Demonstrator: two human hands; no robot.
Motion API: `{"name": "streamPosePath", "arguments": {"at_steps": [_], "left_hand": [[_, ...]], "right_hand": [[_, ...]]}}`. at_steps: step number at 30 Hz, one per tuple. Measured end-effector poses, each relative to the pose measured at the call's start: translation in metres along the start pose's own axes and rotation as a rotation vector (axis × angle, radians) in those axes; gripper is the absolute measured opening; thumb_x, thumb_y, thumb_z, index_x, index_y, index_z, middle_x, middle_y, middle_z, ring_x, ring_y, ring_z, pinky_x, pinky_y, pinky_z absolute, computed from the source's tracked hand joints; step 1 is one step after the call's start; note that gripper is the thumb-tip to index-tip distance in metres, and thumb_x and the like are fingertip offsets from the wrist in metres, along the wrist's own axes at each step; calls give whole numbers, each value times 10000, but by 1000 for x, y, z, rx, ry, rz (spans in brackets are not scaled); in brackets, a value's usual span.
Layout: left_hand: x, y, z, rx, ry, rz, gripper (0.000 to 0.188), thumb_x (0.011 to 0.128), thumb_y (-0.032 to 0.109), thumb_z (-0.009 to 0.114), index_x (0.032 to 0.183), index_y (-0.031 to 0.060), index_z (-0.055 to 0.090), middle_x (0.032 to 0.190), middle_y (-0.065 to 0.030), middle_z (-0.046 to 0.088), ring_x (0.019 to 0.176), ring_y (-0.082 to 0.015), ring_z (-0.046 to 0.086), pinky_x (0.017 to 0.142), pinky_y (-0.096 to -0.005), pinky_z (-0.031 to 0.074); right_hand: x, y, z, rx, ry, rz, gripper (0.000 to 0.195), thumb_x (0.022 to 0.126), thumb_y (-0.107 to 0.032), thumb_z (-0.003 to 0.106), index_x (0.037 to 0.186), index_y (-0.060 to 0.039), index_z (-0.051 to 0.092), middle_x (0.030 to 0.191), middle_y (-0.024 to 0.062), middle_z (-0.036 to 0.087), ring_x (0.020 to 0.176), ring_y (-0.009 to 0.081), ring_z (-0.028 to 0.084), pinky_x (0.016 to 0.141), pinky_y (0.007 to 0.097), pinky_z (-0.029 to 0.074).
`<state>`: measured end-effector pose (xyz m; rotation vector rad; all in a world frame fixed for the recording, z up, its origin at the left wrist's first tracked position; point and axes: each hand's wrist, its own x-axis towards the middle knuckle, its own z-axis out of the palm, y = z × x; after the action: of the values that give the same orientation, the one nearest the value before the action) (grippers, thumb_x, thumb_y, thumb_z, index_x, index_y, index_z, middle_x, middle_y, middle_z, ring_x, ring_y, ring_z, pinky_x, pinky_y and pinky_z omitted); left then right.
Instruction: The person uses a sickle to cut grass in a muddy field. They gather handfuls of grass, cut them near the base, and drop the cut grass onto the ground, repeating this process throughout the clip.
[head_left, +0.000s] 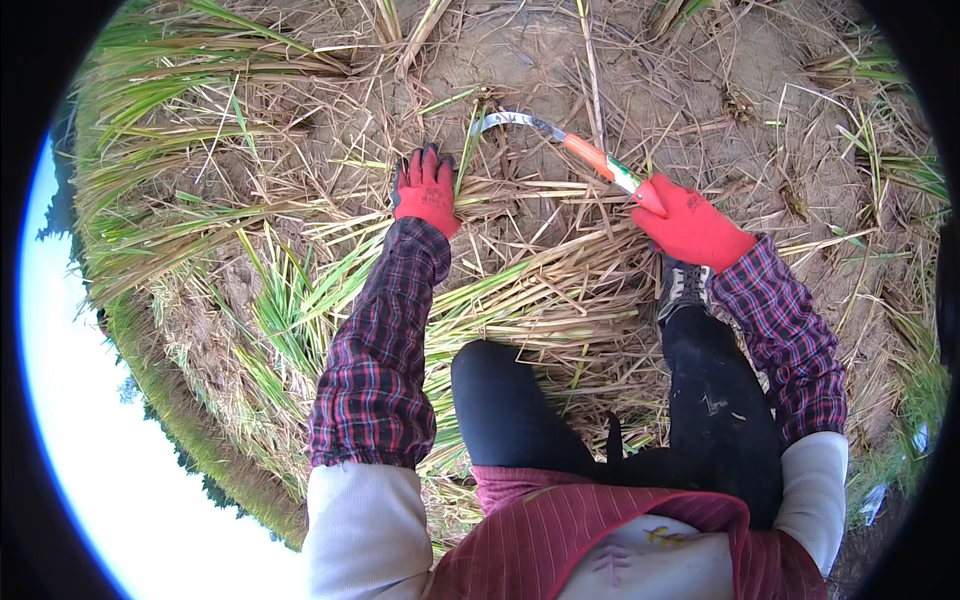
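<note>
My right hand (694, 225), in a red work glove, grips the lower end of the sickle's orange handle (589, 155). The curved metal blade (514, 118) points left, and its tip meets a few thin green stalks (470, 146) just above the soil. To the left of the blade, my left hand (425, 187) lies palm down in a red glove with dark fingertips. Its fingers are extended and slightly apart, and cut stalks pass beneath it; the palm is hidden. A layer of cut grass-like stalks (540, 292) spreads between my hands and my knees.
Bundles of long green and yellow stalks (172, 82) lie at the left. Cut stubble (739, 105) rises from the cracked soil (517, 45) ahead. My shoe (684, 285) is planted beneath my right wrist. More grassy clumps (919, 176) stand at the right edge.
</note>
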<state>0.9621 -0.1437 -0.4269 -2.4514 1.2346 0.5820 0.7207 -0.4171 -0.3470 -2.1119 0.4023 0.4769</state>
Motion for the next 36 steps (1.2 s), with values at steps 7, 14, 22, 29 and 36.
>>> {"name": "streamPosePath", "arguments": {"at_steps": [7, 14, 22, 29, 36], "left_hand": [[-47, 8, 11, -92, -165, 170, 503, 642, 290, 716, 1063, 80, 539, 1106, -136, 565, 1106, -306, 514, 1018, -414, 317], [-106, -4, -23, -93, -456, 249, 320, 710, 217, 617, 995, 88, 550, 873, -125, 648, 852, -312, 623, 798, -418, 422], [-256, -132, -5, 7, -644, -297, 292, 673, 221, 636, 915, 78, 558, 853, -146, 648, 822, -333, 633, 731, -441, 478], [-284, -124, 42, 53, -802, -378, 275, 740, 179, 572, 987, 58, 562, 905, -146, 668, 869, -302, 648, 824, -410, 440], [-285, -121, 31, 41, -717, -346, 267, 766, 160, 549, 1011, 57, 537, 887, -129, 650, 849, -310, 632, 800, -431, 420]], "right_hand": [[-67, -14, -34, 414, -305, 487, 251, 834, -219, 586, 963, -23, 496, 652, 52, 570, 526, 138, 584, 468, 319, 458], [12, -39, -7, 415, -234, 281, 207, 849, -209, 565, 960, -44, 506, 697, 87, 554, 567, 183, 589, 514, 322, 468], [28, -31, 23, -10, -319, -111, 170, 831, -170, 558, 913, -42, 480, 790, 130, 500, 585, 258, 582, 516, 382, 467], [22, -46, 39, 229, -340, 33, 170, 804, -168, 589, 883, -45, 502, 834, 143, 476, 630, 259, 585, 540, 375, 487], [85, -88, 69, 442, -353, 139, 267, 883, -245, 520, 985, -13, 438, 716, 103, 596, 582, 194, 622, 491, 323, 474]]}}
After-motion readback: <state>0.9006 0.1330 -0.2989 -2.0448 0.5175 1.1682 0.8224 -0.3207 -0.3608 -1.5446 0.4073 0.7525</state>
